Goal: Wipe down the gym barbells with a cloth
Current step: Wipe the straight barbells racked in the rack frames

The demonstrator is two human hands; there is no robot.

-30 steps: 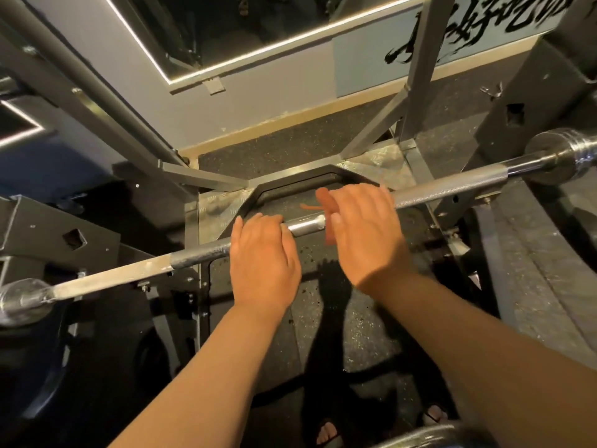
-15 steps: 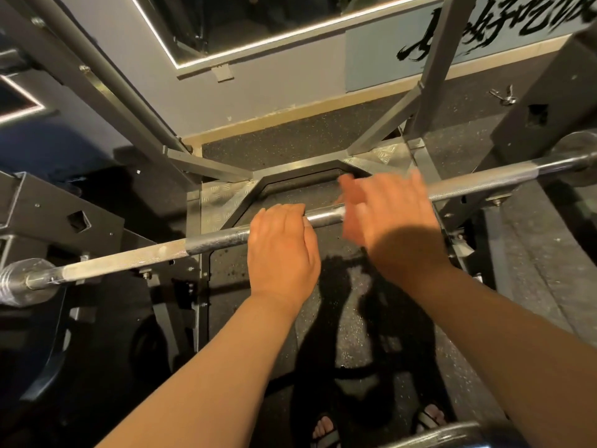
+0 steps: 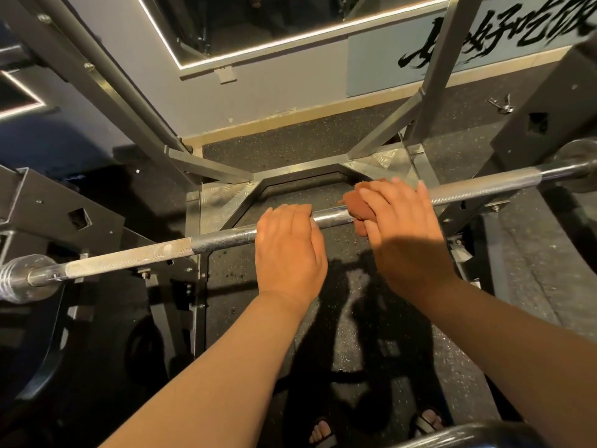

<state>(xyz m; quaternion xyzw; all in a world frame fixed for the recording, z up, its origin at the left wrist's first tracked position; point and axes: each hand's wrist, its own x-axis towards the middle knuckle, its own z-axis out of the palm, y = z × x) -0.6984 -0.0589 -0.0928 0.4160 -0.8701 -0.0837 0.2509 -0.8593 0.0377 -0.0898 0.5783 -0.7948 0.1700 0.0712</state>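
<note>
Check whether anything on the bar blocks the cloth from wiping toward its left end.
Yes: the left hand grips the barbell just left of the cloth held by the right hand. Beyond it the barbell looks bare.

Room is running dim with a warm cast, and light is coming from overhead. The left hand (image 3: 290,250) is catching it fully, while the right forearm (image 3: 517,350) is sitting in shadow. The arms are throwing hard dark shadows onto the floor (image 3: 355,286). The bar (image 3: 129,258) is glaring on its knurled left stretch and smooth centre. The light strip (image 3: 290,38) is blowing out to white. The lower left corner is dropping to near black. The wide lens is bowing the frame posts (image 3: 106,85) at the edges. The wall lettering (image 3: 484,37) is smearing slightly. The right hand (image 3: 403,227) and cloth (image 3: 355,205) are rendering sharp.
</note>
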